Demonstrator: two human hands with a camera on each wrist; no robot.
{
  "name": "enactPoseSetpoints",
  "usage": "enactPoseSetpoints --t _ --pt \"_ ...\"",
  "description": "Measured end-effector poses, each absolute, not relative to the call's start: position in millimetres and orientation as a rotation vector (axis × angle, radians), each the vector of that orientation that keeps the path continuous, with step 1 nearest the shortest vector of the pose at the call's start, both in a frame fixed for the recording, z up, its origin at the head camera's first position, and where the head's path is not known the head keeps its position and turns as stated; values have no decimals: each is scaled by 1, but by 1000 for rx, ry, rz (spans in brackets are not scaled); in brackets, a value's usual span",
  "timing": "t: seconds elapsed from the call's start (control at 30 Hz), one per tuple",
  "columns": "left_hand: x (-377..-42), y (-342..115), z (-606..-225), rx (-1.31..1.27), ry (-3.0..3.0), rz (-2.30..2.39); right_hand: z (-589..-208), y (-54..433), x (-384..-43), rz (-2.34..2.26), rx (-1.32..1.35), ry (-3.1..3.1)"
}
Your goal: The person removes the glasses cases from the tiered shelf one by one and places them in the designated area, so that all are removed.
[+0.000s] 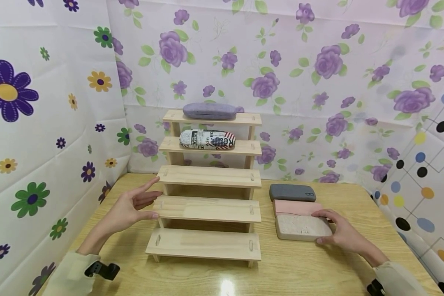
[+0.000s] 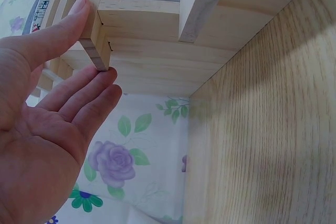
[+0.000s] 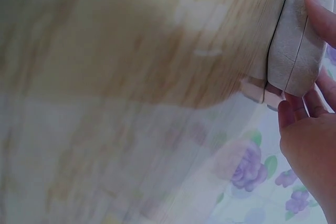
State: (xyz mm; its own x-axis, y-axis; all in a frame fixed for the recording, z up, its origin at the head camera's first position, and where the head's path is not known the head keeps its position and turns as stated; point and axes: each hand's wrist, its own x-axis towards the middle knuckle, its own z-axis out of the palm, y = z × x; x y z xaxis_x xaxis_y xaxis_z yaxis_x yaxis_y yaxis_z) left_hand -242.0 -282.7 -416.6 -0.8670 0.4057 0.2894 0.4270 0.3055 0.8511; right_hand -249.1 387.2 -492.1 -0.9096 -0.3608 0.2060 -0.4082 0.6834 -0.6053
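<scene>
Item 1: beige case [image 1: 303, 227]. On the counter [image 1: 192, 279], right of the stand, front piece of a row of three, short of the counter's right edge. Long axis runs left to right, roughly parallel to the steps.

Item 2: right hand [image 1: 342, 232]. I log it as pinching the beige case by its right end, thumb at the front edge, fingers at the rear. It is by far the nearer hand.

Item 3: left hand [image 1: 123, 211]. Thumb and fingers spread apart, tips at the left ends of the third step [image 1: 209, 174] and fourth step [image 1: 209, 207], counted from the top. It holds no case.

Item 4: stand [image 1: 203, 243]. Wood, five steps, left of the row. The top step [image 1: 174, 116] bears a purple case [image 1: 209, 111]; the second step [image 1: 170, 144], a print case [image 1: 207, 139]. Both lie lengthwise.

Item 5: pink case [image 1: 292, 207], just behind the beige one; grey case [image 1: 293, 193] behind that, nearest the counter's back edge.

Governing relation, in my judgement: the beige case lies to the left of the right hand, in line with it, its free end towards the stand.
</scene>
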Motion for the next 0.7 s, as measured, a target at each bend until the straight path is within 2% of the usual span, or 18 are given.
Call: enactPoseSetpoints --t 0.7 --pt "-242 -282 -416 -800 -2524 -1661 -490 392 -251 1056 624 -2850"
